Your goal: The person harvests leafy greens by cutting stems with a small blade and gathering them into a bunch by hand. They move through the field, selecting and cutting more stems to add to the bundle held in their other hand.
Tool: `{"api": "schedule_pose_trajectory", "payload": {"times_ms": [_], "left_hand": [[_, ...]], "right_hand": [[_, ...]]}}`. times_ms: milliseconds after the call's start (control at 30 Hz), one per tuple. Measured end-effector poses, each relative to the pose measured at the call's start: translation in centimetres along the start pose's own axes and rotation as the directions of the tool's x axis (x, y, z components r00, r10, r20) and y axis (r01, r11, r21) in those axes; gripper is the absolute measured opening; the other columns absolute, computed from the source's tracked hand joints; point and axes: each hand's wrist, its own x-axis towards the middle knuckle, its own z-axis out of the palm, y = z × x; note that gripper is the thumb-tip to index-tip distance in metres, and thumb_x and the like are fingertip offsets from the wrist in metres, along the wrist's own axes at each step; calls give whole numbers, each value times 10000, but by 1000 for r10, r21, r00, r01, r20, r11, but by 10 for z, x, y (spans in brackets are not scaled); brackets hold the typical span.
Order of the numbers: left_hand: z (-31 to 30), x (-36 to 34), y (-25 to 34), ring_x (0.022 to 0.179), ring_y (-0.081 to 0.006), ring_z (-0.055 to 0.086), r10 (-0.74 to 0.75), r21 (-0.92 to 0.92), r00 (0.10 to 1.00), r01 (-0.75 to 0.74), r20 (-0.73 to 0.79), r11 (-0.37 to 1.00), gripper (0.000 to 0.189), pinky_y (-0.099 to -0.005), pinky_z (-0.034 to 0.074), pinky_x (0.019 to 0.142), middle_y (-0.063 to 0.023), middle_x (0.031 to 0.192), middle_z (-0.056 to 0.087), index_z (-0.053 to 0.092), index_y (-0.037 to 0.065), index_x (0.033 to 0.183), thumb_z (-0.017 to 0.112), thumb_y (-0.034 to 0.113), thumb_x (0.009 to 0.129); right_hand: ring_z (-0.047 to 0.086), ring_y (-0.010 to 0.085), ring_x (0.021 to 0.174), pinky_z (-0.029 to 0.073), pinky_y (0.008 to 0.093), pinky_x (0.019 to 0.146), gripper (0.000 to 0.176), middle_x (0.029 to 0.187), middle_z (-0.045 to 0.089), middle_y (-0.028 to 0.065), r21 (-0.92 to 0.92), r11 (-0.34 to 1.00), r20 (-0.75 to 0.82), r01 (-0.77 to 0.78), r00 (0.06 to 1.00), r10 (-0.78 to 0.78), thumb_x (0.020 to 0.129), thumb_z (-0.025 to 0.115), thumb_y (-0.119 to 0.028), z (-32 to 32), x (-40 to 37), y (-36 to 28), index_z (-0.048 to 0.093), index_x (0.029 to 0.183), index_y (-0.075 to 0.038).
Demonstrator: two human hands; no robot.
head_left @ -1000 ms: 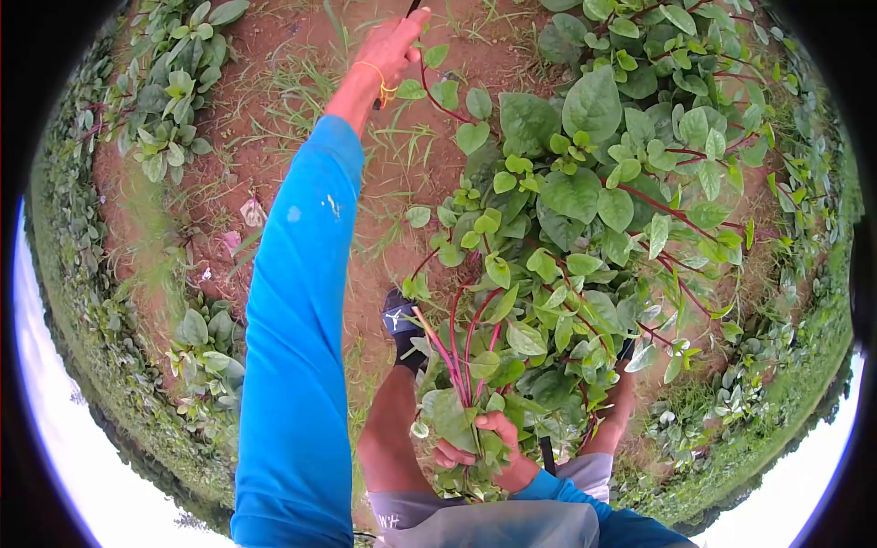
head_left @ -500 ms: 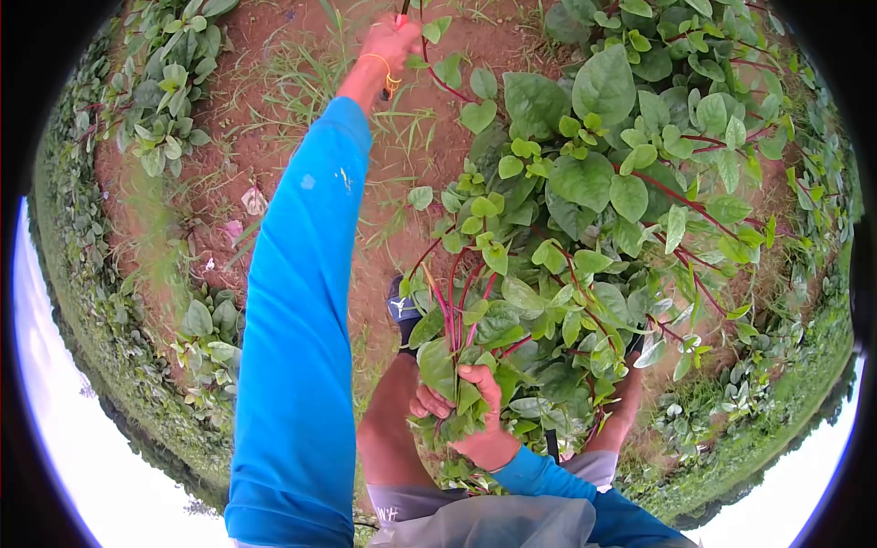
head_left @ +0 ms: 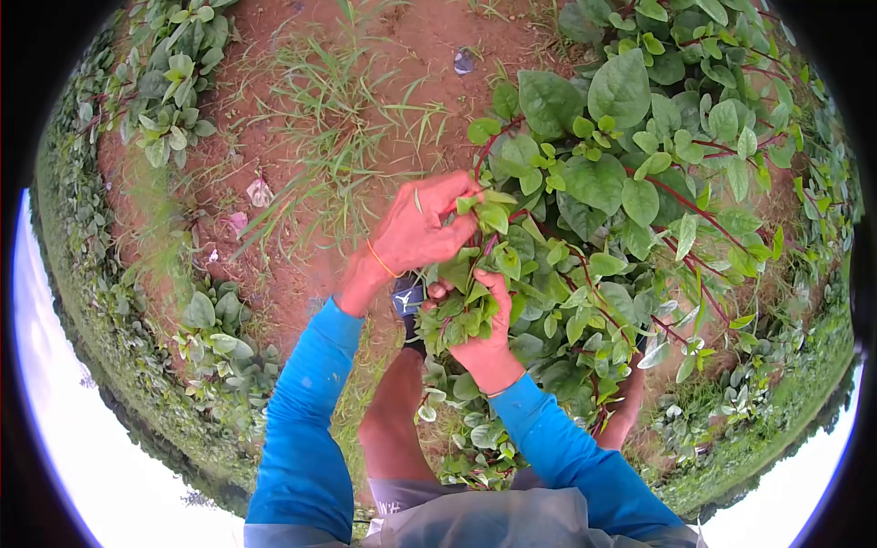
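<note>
Pulled back from its far reach at the top of the view, the left hand [head_left: 416, 233] now sits just above the right hand [head_left: 486, 342], and the bunch of cut shoots [head_left: 461, 306] has come up to meet it. Left grip is pinched on a leafy shoot [head_left: 489, 208] whose red stem runs up into the vine patch [head_left: 621, 173]. Right grip is clenched around the bunch, at the centre of the view, leaves spilling over the fingers and touching the left palm. A yellow band [head_left: 379, 260] circles the left wrist. A dark shoe [head_left: 406, 297] shows just behind the bunch, on red soil [head_left: 429, 36] beside a grass tuft [head_left: 338, 100]
</note>
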Motion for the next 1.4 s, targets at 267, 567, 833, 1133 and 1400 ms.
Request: {"api": "schedule_pose_trajectory", "payload": {"times_ms": [267,567,833,1133,1400], "left_hand": [[8,-80,-14,667,-349,583,144,172,990,-141,-7,975,221,-431,473,575,-128,729,554,584,34,887,642,27,674],[1,-96,-6,696,-365,602,100,31,970,-110,221,993,219,-423,486,612,-145,765,590,630,11,946,611,58,733],[14,26,-81,631,-438,591,-94,299,986,49,138,953,237,-514,446,591,-240,654,566,571,4,867,555,240,872],[40,86,-127,898,-458,648,-98,509,948,-73,302,858,423,-525,527,806,-281,908,676,661,54,1064,529,417,891],[-5,66,-32,656,-167,561,-287,4,957,287,47,958,320,-325,439,620,-57,691,568,639,48,1083,533,322,955]], "right_hand": [[625,235,1108,494,417,989,425,1200,667,53,-106,988,9,111,994,-111,957,560,-452,-52,32,8,621,1225,-128],[677,271,997,547,432,896,388,1102,698,127,-99,973,-138,-211,971,196,895,630,-317,-62,13,-15,635,1153,-28],[523,214,764,435,427,846,260,669,464,30,-179,979,5,-100,995,103,863,519,-320,-36,3,-12,563,847,-64],[544,240,703,463,425,790,263,665,500,61,14,996,186,-89,979,85,833,554,-293,-26,-14,-32,589,823,-33],[610,287,765,487,427,827,353,814,643,155,-192,926,80,-324,936,344,881,547,-291,-5,-160,-23,649,921,45]]}}
